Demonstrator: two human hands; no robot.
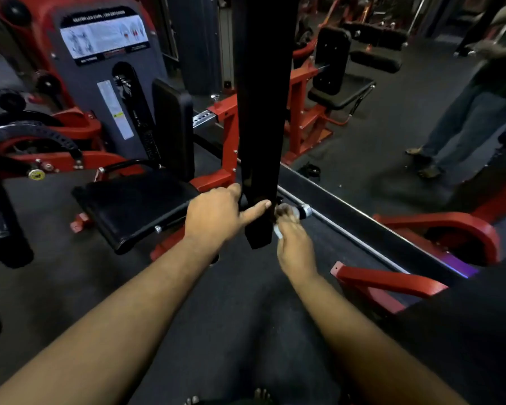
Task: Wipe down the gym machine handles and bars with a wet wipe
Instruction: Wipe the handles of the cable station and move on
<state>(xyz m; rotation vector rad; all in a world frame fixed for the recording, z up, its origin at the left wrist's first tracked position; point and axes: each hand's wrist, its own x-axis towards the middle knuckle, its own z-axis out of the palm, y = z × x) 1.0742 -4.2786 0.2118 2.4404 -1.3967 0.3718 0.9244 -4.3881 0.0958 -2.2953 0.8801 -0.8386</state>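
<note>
The wet wipe [277, 231] is a small white scrap, mostly hidden, poking out from under the right hand [293, 244], whose fingers are curled round it. That hand works at a short handle [300, 212] with a silvery end that sticks out just beyond its fingertips; the fingers there are blurred, so how they lie on the handle is hard to tell.

Just to the left of that hand hangs a wide black bar [260, 112], coming down from above and ending a little lower than the knuckles. The left hand [216, 214] grips this bar near its bottom end, thumb stretched across the front face and the other fingers wrapped round the far edge.

Beyond and left of the left hand sits a black padded seat [132, 206] with an upright back pad [174, 127], part of a red and grey machine [105, 83] carrying an instruction placard [104, 35]. To the right of the right hand a red frame rail [386, 280] lies low on the dark floor [231, 317], with a long mirror [392, 127] behind it. Far off to the right stands another person in jeans [462, 124].
</note>
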